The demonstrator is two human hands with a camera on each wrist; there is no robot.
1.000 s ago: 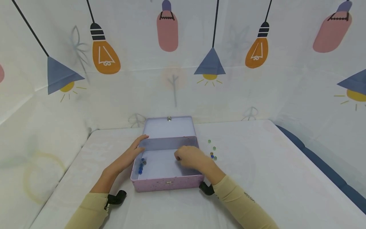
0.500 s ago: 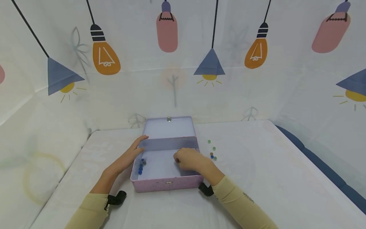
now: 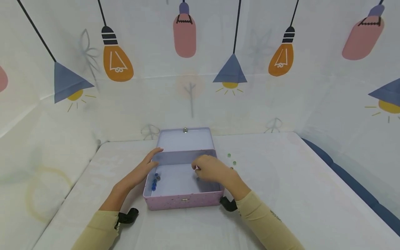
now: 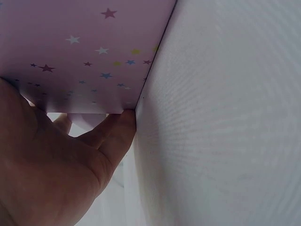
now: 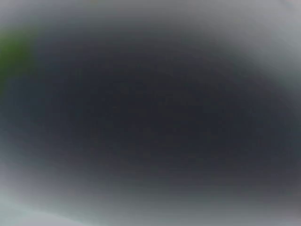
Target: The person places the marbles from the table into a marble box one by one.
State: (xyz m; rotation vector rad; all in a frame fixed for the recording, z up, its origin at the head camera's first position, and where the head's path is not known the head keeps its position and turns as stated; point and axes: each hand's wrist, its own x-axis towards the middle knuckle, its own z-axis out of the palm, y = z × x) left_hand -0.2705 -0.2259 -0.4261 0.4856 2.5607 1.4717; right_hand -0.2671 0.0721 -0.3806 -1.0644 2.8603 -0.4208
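- Head view: my work is in the open pink-and-lilac rectangular box, apparently tin, set toward the far edge of the white tabletop, its lid tipped back.
- Head view: several blue glassy marbles and one grey-brown round marble lie along the box's left wall; a small dark marble sits right of centre, below the right hand.
- Head view: that hand's fingers are bent; I cannot tell whether they grasp anything. I'd keep the fingertips low and release gently, since marbles probably roll.
- Head view: two pale-green marbles lie right of the box, toward the tabletop's far edge; an orange one just shows past the hand.
- Head view: lettering-like marks on the right sleeve are too small for me to read.
- Left wrist view: the left hand grips round the box's far-left corner, a brace worth keeping. The wall has printed stars; I see no brand.
- Right wrist view: too dark and blurred to use.
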